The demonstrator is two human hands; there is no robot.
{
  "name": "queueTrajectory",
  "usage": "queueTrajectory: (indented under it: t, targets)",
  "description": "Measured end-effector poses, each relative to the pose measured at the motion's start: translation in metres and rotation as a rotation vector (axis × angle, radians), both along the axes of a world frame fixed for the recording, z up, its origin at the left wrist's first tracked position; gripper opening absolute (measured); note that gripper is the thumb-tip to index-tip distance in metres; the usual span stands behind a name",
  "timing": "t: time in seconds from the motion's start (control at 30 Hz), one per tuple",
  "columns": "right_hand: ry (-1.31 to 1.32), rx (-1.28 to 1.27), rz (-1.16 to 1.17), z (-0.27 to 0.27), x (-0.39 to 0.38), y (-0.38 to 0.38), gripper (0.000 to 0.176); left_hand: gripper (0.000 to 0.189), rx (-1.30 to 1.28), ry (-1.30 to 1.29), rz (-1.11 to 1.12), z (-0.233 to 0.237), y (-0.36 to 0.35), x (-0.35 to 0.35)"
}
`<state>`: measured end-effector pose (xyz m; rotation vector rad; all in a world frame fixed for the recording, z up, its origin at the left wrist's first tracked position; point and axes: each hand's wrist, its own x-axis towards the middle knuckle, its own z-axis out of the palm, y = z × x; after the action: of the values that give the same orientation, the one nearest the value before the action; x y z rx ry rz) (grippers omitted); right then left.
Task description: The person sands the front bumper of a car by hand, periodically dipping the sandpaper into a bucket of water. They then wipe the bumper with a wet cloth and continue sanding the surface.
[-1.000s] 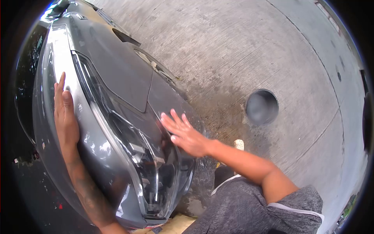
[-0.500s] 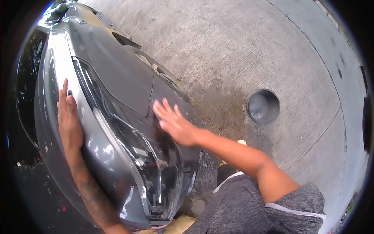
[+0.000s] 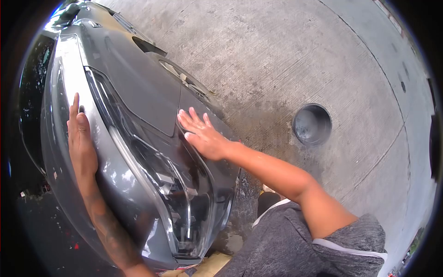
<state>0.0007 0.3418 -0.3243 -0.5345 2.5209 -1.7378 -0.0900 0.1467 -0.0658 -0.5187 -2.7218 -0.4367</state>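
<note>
A dark grey car (image 3: 138,104) fills the left half of the head view, front end nearest me. My left hand (image 3: 82,141) lies on its glossy hood (image 3: 117,180), fingers stretched out and pointing away. Farther right, my right hand (image 3: 200,136) is spread flat, palm down, over the panel seam beside the headlight (image 3: 184,203). Both hands are open, and no object shows in either; the palms are hidden.
A round dark bucket (image 3: 312,124) stands on the concrete ground (image 3: 272,60) right of the car. Wet stains (image 3: 265,127) darken the concrete beside the front wheel (image 3: 184,81). Yellowish material (image 3: 213,265) shows below the bumper.
My right hand has slid a little away from me along the panel, and its fingers now look sharper. My left hand stays at the same spot on the hood.
</note>
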Motion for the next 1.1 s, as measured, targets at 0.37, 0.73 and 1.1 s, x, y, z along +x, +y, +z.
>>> queueTrajectory:
  t: [0.37, 0.73, 1.1]
  targets:
    - [-0.027, -0.112, 0.027, -0.018, 0.038, 0.003, 0.062, 0.073, -0.163, 0.062, 0.023, 0.002, 0.004, -0.003]
    - [-0.094, -0.17, -0.005, 0.002, 0.005, -0.011, 0.063, 0.067, -0.097, 0.062, 0.035, 0.004, 0.006, -0.004]
    - [-0.152, -0.151, -0.152, 0.017, -0.021, -0.023, 0.068, 0.069, -0.031, 0.02, 0.032, 0.002, 0.006, -0.003]
